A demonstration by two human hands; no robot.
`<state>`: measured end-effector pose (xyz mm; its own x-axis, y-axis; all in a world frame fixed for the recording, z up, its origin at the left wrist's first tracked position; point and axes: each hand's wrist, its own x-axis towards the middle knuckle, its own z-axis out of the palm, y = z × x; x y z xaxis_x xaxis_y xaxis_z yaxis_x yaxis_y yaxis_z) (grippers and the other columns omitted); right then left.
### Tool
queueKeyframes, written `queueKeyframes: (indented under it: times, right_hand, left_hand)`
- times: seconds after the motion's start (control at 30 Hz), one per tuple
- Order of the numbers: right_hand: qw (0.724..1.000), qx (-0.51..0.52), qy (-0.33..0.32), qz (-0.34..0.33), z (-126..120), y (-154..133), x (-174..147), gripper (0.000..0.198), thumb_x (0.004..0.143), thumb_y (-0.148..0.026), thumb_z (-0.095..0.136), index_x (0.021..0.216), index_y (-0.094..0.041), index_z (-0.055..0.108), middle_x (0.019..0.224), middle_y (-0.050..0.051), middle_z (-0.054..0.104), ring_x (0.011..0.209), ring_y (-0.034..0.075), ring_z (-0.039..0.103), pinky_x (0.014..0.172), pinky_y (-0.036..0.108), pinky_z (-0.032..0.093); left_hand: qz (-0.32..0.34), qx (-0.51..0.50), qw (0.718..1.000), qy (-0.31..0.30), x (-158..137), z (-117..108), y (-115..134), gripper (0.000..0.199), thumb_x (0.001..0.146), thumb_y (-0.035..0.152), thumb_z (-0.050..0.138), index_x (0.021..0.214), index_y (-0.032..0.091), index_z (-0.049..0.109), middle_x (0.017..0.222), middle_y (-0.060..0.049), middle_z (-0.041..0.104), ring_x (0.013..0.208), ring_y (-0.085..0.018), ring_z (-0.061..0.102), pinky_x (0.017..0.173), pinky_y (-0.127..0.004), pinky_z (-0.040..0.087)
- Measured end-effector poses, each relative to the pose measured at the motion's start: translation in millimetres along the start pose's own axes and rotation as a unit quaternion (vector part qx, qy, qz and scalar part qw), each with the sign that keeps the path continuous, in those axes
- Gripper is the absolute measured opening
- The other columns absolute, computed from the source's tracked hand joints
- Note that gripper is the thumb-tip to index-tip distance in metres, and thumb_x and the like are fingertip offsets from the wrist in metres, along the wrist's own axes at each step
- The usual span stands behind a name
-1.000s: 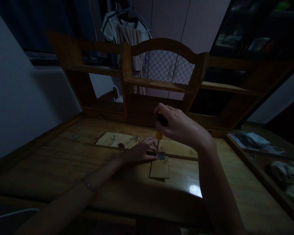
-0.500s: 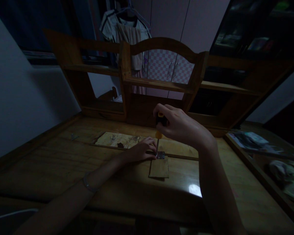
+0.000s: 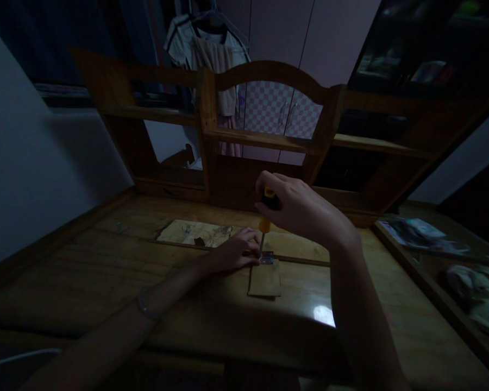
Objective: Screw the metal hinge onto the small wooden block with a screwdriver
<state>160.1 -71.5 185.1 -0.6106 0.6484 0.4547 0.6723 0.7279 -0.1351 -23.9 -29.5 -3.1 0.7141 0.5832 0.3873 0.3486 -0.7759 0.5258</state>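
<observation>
Head view: fingers of the right hand [image 3: 297, 209] curl around the yellow-and-black handle of a metal-shafted screwdriver [image 3: 264, 225], standing nearly upright, tip down at the left side of a small silvery metal fitting [image 3: 268, 259]. Beside the tip, the left hand [image 3: 240, 250] has its fingers bent; whether they pinch anything cannot be told. The fitting lies at the far edge of a small, square wooden piece [image 3: 264, 280], on a glossy yellow-brown wooden desk [image 3: 118, 260].
</observation>
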Motion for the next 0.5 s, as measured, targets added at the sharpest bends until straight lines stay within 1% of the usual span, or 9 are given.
queueKeyframes:
  times: [0.1, 0.2, 0.3, 0.4, 0.5]
  right_hand:
    - [1.000, 0.009, -0.004, 0.002, -2.5, -0.5, -1.2, 0.020, 0.086, -0.018, 0.056, 0.105, -0.021, 0.052, 0.100, 0.004, 0.059, 0.083, 0.016, 0.053, 0.073, 0.029, 0.038]
    - [1.000, 0.013, -0.013, 0.017, -4.1, 1.5, -2.2, 0.026, 0.083, -0.018, 0.056, 0.108, -0.021, 0.052, 0.101, 0.004, 0.058, 0.083, 0.017, 0.052, 0.074, 0.030, 0.039]
    - [0.999, 0.006, -0.015, 0.035, -3.3, 4.9, -2.5, 0.024, 0.086, -0.023, 0.057, 0.109, -0.021, 0.052, 0.099, 0.005, 0.058, 0.082, 0.018, 0.053, 0.075, 0.031, 0.040]
    - [0.999, 0.000, 0.004, 0.040, -3.7, 7.6, -1.7, 0.020, 0.089, -0.026, 0.058, 0.107, -0.020, 0.052, 0.097, 0.005, 0.059, 0.080, 0.017, 0.052, 0.074, 0.030, 0.040]
    - [0.999, 0.001, 0.041, 0.029, -9.2, 7.3, -1.2, 0.017, 0.089, -0.022, 0.057, 0.106, -0.020, 0.053, 0.094, 0.004, 0.059, 0.076, 0.016, 0.052, 0.071, 0.029, 0.040]
  left_hand:
    - [0.006, 0.015, 1.000, 0.005, 0.5, -0.3, 2.2, 0.017, 0.082, 0.036, 0.075, 0.087, 0.019, 0.071, 0.106, -0.006, 0.059, 0.108, -0.023, 0.051, 0.093, -0.034, 0.040]
    - [0.005, 0.025, 1.000, 0.008, 1.3, -0.8, 5.1, 0.021, 0.084, 0.039, 0.073, 0.089, 0.019, 0.070, 0.109, -0.007, 0.059, 0.110, -0.023, 0.050, 0.095, -0.035, 0.040]
    - [0.004, 0.027, 1.000, 0.004, 1.9, -0.5, 5.7, 0.022, 0.085, 0.040, 0.071, 0.090, 0.019, 0.070, 0.108, -0.007, 0.060, 0.108, -0.023, 0.052, 0.095, -0.035, 0.040]
    - [0.002, 0.012, 1.000, 0.008, 1.8, 0.8, 3.3, 0.021, 0.086, 0.038, 0.071, 0.086, 0.017, 0.068, 0.102, -0.007, 0.062, 0.105, -0.022, 0.054, 0.094, -0.034, 0.042]
    - [-0.014, -0.021, 0.999, 0.044, 2.0, 2.8, 2.1, 0.019, 0.087, 0.036, 0.070, 0.086, 0.017, 0.066, 0.097, -0.006, 0.064, 0.100, -0.020, 0.057, 0.090, -0.032, 0.044]
